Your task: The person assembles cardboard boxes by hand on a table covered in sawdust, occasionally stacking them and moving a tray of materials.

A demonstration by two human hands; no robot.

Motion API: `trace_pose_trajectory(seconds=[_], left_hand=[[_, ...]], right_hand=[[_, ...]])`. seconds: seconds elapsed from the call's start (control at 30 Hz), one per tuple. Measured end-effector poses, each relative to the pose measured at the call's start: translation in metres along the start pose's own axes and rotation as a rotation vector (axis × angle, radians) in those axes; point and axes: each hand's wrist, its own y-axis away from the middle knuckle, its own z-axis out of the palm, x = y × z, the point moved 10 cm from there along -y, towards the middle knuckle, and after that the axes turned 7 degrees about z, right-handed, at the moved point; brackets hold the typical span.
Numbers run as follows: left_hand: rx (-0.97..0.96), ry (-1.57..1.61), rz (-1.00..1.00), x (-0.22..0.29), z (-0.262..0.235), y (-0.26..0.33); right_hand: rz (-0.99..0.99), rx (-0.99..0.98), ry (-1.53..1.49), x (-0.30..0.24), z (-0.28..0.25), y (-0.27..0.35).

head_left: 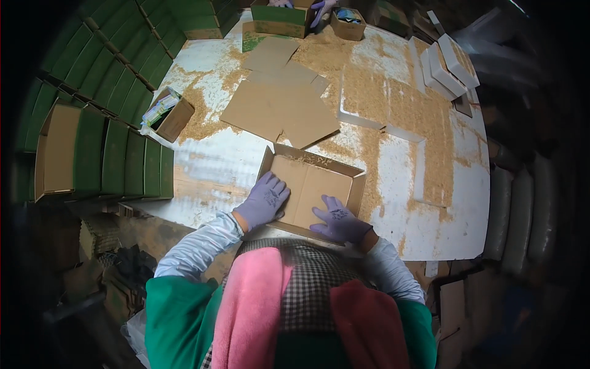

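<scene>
A shallow, open-topped cardboard box (301,187) lies on the white table close in front of me, its brown inside facing up. My left hand (264,202), in a lilac glove, reaches over the box's left side, fingers lying apart on its inner bottom. My right hand (342,222), gloved alike, rests over the near right part of the box with fingers spread and nothing held. Some wood shavings cling along the box's far wall. Just beyond it lie flat cardboard sheets (279,107), overlapping one another.
Green boxes (98,67) are stacked along the left. A small carton with packets (174,120) stands beside them. Shavings (439,132) cover white slabs at right; more white blocks (458,61) are stacked behind. Across the table, another person's gloved hands (322,9) are at a green box (279,21).
</scene>
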Motion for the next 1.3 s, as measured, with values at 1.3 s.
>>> trace_pose_trajectory(seconds=[1.3], left_hand=[[1.617, 0.596, -0.987, -0.392, -0.064, 0.674]], right_hand=[[0.107, -0.128, -1.422, -0.438, -0.139, -0.43]])
